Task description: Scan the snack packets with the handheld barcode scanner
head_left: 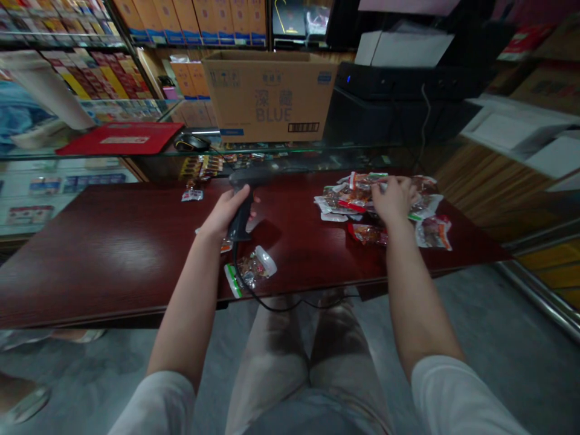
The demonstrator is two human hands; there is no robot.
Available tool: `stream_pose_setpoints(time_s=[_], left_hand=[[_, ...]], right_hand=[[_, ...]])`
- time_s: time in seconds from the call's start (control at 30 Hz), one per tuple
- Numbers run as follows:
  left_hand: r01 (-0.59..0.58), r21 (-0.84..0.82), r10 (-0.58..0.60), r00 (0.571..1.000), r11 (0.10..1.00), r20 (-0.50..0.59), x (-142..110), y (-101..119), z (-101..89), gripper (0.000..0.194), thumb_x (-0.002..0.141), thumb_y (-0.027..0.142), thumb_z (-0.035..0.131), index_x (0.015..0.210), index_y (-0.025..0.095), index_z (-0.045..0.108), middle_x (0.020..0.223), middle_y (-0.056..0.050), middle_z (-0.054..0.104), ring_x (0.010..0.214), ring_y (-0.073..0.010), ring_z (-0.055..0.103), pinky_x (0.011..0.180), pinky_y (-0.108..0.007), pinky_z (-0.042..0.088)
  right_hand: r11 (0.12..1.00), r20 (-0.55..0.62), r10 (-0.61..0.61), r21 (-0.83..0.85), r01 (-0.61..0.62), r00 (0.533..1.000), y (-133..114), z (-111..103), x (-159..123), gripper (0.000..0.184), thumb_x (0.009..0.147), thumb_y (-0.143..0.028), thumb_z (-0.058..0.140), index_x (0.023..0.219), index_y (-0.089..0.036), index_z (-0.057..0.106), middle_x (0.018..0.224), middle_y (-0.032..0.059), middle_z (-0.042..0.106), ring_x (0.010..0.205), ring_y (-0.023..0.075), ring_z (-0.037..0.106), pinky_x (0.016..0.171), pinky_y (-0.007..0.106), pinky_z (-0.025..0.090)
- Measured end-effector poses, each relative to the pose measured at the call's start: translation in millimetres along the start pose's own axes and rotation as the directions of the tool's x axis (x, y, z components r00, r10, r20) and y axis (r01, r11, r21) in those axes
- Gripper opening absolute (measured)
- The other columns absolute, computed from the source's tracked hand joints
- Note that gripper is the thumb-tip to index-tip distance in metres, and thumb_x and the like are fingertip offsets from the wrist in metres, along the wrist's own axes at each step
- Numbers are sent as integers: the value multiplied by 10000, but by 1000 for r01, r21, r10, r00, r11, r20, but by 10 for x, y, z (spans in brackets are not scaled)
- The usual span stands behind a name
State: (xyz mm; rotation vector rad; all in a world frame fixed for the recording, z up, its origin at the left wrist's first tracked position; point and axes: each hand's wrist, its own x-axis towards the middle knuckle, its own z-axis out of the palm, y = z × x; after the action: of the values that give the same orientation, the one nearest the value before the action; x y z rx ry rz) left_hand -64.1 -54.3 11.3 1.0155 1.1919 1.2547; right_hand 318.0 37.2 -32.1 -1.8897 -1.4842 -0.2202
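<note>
My left hand [225,211] is closed round the grip of a dark barcode scanner [247,181], held above the dark red table [113,254]; its cable [272,305] hangs off the front edge. My right hand [393,198] rests on a pile of small snack packets [357,196] at the table's right side, fingers curled over them. Whether it grips one I cannot make out. A clear packet with a green end [251,269] lies near the front edge below the scanner. Another small packet [193,194] lies at the back.
A glass counter [113,151] behind the table carries a red mat [122,138], a computer mouse [191,142] and a cardboard box [269,96]. Shelves of boxed goods [90,72] fill the left. A black printer [408,81] stands at the right.
</note>
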Motion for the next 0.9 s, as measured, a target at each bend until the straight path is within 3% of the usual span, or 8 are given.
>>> stream_pose_setpoints(time_s=[0.23, 0.43, 0.53, 0.6, 0.67, 0.8, 0.83, 0.9], left_hand=[[-22, -5, 22, 999, 1000, -36, 21, 65, -55, 353, 834, 456, 746, 889, 124, 641, 709, -52, 713, 479, -90, 593, 439, -176, 481], [-64, -29, 62, 995, 998, -72, -56, 110, -85, 354, 824, 454, 739, 928, 129, 649, 779, -63, 741, 483, -82, 585, 440, -169, 478], [-71, -40, 69, 996, 997, -65, -112, 13, -200, 369, 805, 488, 744, 914, 145, 665, 701, -42, 718, 487, -99, 608, 451, -175, 484], [-44, -48, 40, 996, 998, -78, -150, -58, -281, 381, 809, 512, 730, 892, 145, 668, 625, -26, 685, 459, -104, 599, 428, -178, 461], [4, -59, -10, 994, 998, -112, -179, -111, -341, 404, 822, 532, 709, 871, 134, 660, 582, -19, 661, 423, -98, 570, 411, -181, 443], [13, -126, -37, 980, 992, -193, -165, -170, -390, 366, 846, 477, 709, 867, 117, 647, 654, -29, 696, 457, -84, 590, 443, -170, 470], [10, -143, -39, 978, 990, -205, -144, -184, -395, 345, 851, 455, 712, 865, 116, 650, 673, -33, 705, 475, -86, 603, 448, -167, 475], [25, -177, -60, 979, 984, -195, -87, -215, -400, 316, 857, 429, 714, 862, 118, 656, 677, -36, 708, 487, -93, 614, 454, -173, 486]], right_hand=[[993, -7, -114, 23, 114, 993, -185, -70, -152, 339, 909, -354, 505, 1166, -156, 604, 1310, 226, 539, 1250, 385, 472, 1079, 668, 252], [934, 146, -329, 198, 298, 933, -672, -172, -710, 316, 908, -282, 487, 1198, -230, 598, 1337, 141, 583, 1302, 329, 476, 1146, 556, 243], [908, 225, -365, 300, 293, 903, -900, -198, -989, 292, 905, -271, 508, 1177, -248, 612, 1333, 114, 603, 1307, 323, 482, 1162, 538, 220], [879, 277, -397, 388, 276, 875, -1029, -230, -1167, 292, 911, -256, 510, 1182, -240, 617, 1320, 113, 616, 1286, 312, 504, 1141, 504, 263], [825, 346, -477, 492, 277, 808, -1152, -275, -1363, 284, 924, -275, 534, 1190, -237, 628, 1294, 106, 635, 1243, 289, 538, 1099, 461, 319], [720, 482, -679, 585, 373, 554, -1390, -321, -1756, 333, 873, -476, 696, 1136, -272, 694, 1269, 65, 647, 1215, 281, 544, 1104, 488, 278], [720, 504, -688, 565, 404, 522, -1441, -311, -1823, 358, 860, -516, 709, 1119, -269, 707, 1264, 65, 646, 1213, 286, 538, 1108, 504, 261], [738, 520, -674, 490, 464, 525, -1523, -266, -1885, 381, 871, -555, 689, 1090, -245, 721, 1252, 79, 647, 1208, 295, 526, 1114, 525, 239]])
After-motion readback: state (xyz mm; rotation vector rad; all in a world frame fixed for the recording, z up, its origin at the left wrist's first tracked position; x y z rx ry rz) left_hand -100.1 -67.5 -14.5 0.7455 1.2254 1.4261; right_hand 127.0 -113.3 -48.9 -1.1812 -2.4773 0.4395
